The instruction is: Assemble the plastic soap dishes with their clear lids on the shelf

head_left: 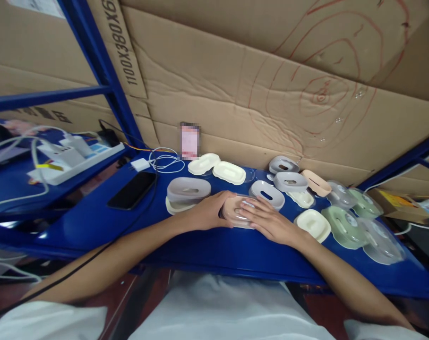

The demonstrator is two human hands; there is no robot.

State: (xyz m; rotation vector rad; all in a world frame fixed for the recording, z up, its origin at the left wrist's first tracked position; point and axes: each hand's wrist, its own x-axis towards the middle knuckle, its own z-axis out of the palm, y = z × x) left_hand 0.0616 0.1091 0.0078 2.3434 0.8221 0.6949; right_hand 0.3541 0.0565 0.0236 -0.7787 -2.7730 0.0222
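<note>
A peach oval plastic box point(233, 208) with a clear cover and a small white label sits on the blue table in front of me. My left hand point(211, 210) grips its left end, thumb along the far edge. Over its top and right side lie the fingers of my right hand point(271, 219), pressed on the clear cover. The fingers hide part of the box. Just left of it, a grey oval box point(188, 189) rests on a cream tray point(172, 207). Behind my right hand is another grey oval piece with a slot point(267, 194).
Cream trays point(229, 172) lie at the back. Grey and peach slotted pieces point(316, 183) stand back right; covered green boxes point(344, 226) and grey ones are at the right. A black phone point(132, 190), white charger point(140, 164) and power strip point(80, 163) are left. A black cable crosses my left arm.
</note>
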